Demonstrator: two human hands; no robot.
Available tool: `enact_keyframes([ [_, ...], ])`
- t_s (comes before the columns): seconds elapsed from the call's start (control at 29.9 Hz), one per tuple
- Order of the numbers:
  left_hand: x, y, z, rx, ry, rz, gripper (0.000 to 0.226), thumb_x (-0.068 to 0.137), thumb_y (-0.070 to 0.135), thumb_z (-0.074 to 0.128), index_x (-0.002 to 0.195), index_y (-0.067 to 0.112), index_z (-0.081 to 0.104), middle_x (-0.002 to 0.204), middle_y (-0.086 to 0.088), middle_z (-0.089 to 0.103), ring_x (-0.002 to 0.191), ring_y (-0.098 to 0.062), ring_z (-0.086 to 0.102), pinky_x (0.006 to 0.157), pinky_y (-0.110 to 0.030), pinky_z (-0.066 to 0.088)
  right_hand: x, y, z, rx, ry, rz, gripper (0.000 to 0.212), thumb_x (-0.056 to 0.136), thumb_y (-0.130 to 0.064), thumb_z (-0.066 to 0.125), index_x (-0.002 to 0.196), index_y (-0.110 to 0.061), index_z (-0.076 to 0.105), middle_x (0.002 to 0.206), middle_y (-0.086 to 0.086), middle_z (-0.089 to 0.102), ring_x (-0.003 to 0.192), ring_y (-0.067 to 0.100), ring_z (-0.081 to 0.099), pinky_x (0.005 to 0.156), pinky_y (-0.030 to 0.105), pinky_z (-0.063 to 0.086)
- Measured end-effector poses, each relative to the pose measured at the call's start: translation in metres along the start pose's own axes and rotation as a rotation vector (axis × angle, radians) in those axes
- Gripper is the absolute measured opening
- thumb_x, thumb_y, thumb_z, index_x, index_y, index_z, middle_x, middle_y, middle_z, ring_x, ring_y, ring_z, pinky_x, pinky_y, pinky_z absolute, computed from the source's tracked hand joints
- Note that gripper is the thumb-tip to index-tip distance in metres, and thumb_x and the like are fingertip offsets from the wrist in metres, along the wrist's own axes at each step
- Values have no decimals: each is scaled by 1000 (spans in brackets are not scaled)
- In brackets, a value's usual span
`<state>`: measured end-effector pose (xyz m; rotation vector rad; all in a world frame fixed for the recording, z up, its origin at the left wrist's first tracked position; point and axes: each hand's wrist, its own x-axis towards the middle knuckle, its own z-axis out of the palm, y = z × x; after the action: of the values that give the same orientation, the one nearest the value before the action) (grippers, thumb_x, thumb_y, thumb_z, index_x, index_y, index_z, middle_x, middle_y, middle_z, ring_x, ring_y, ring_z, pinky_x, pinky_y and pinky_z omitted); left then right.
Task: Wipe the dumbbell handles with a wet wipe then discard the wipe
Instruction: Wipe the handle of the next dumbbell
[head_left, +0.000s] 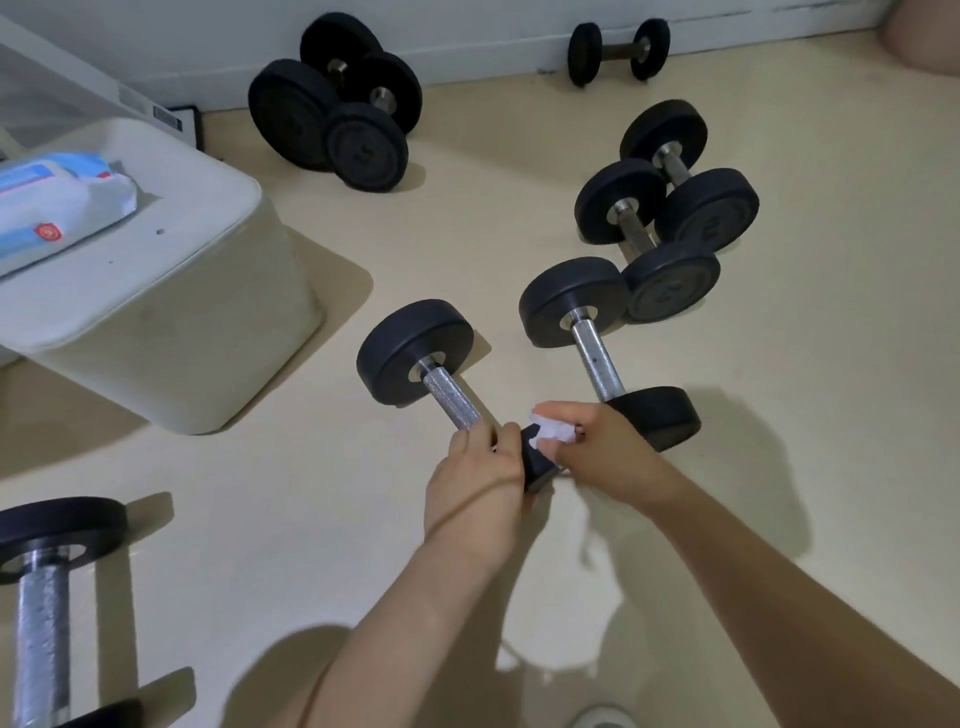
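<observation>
Where the beige floor (260, 519) meets the left edge: blue-and-white soft pack of wet wipes (57, 200), red round sticker, print unreadable, lying on a cream rounded plastic bin (171, 322). Centre: black-ended dumbbell with knurled chrome handle (451, 400), on the floor; left hand (475, 480) clenched around its near end. Right hand (605, 441) pinching a crumpled white wet wipe (553, 432) against the near black weight. Beside it, second chrome-handled dumbbell (597, 358); embossed numerals on further weights illegible.
</observation>
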<state>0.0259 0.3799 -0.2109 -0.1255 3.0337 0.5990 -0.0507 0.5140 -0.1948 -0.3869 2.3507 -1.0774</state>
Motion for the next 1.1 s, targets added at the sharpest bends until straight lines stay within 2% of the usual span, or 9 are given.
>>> enact_keyframes([
  [0.1,2,1,-1,69,-26,-16,37,72,24,73,103,11,56,92,-10,58,77,-30,58,50,-31,31,13,9,-9,-436,-181,-242,51,66,-10,78,114,-8,60,108,6,61,97,23,56,83,24,46],
  [0.23,4,2,-11,250,-96,-59,41,58,20,81,91,11,58,75,-8,62,56,-27,62,45,-26,23,33,9,12,-911,-200,-342,38,66,-34,72,98,-23,55,96,-2,57,89,21,54,78,35,48],
  [0.33,2,-11,-9,189,-218,-74,31,87,17,56,114,10,45,102,-11,63,90,-33,62,61,-32,32,35,-5,13,-926,-237,-335,39,66,-39,73,98,-26,55,94,-7,54,94,16,51,78,31,45],
  [0.53,-36,-64,-18,-13,-193,-5,34,77,33,64,101,27,40,83,-1,64,72,-28,58,56,-32,39,17,-34,50,-1019,-243,-440,38,70,-43,66,101,-25,55,94,-5,55,92,17,52,83,29,38],
  [0.74,-72,-126,-50,-94,-219,33,55,66,9,56,112,39,55,93,14,66,81,-11,60,68,-28,49,-18,-47,111,-565,-286,-266,48,65,-52,64,108,-36,52,94,-11,52,87,14,54,78,34,50],
  [0.87,-83,-133,-56,-142,-184,-26,65,61,3,47,116,38,57,100,13,63,89,-11,58,72,-26,47,-24,-59,101,-84,-318,-149,28,81,-32,70,104,-16,67,94,-2,56,89,10,56,83,25,44],
  [0.97,-82,-136,-54,-142,-172,-88,66,62,4,50,118,38,56,103,12,59,92,-13,57,74,-26,47,6,-49,88,59,-84,-98,21,93,-23,52,84,-16,70,88,0,58,85,12,62,79,29,47],
  [1.04,-80,-137,-54,-181,-212,-108,61,64,9,55,115,42,55,103,15,58,92,-9,56,75,-23,47,31,-40,94,160,12,-73,32,93,-12,47,92,-34,71,104,-3,59,85,9,68,80,25,51],
  [1.1,-77,-137,-60,-263,-269,-122,55,65,17,61,109,50,53,101,19,58,91,-2,55,76,-20,47,52,-34,110,285,66,-61,30,92,-7,50,98,-28,71,108,7,63,84,9,69,74,21,52],
])
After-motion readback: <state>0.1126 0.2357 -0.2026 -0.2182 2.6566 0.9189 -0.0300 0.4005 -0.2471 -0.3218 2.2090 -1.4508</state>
